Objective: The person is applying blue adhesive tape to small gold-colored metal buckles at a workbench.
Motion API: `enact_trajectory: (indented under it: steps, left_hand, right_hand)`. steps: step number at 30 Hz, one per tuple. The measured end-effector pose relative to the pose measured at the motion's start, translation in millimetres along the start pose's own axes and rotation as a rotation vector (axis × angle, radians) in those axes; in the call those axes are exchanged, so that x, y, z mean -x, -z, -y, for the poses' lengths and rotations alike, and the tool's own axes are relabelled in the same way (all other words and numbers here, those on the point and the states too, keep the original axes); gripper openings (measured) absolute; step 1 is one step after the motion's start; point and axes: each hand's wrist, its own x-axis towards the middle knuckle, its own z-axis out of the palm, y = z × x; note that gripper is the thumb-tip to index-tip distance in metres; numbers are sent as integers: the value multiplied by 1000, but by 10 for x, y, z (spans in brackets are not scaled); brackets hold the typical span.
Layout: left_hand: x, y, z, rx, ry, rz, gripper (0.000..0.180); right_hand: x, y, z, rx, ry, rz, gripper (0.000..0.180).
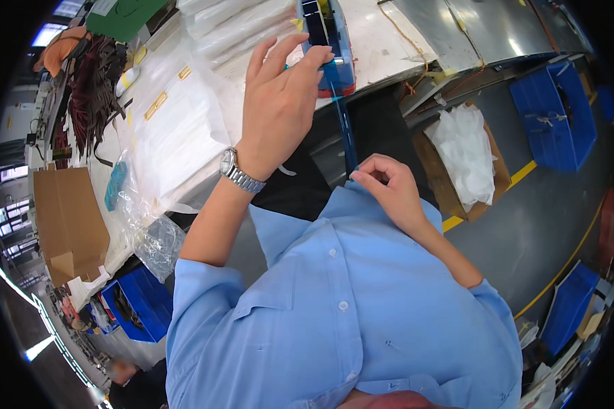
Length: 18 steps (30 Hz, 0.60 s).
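Note:
A strip of translucent blue tape (343,126) runs taut from a blue tape dispenser (346,42) on the table edge down toward my shirt front. My right hand (391,185) pinches the strip's lower end between thumb and fingertips. At the upper end, my left hand (278,102), with a metal watch on its wrist, reaches over the dispenser's near side. Its bent fingers close on the tape where it leaves the dispenser, and the thumb is mostly hidden. A small teal bit shows between those fingers.
Clear plastic bags (235,24) and a white sheet stack (177,112) cover the table. A brown carton (71,225) and crumpled clear film (158,245) lie left. To the right stand a carton of white bags (464,157) and a blue crate (556,116).

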Motion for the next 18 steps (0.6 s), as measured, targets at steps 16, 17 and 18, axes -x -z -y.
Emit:
enact_trajectory:
  steps: [16,17,18]
  left_hand:
    - [267,703,1143,-58,524,-105,15]
    - [369,782,1422,-179,554,-94,14]
    - [476,859,1649,-311,559,57,15]
  right_hand:
    - [233,77,360,59,20,141,17]
    - [241,68,368,58,26,147,17]
    - [250,66,375,51,32,143,16]
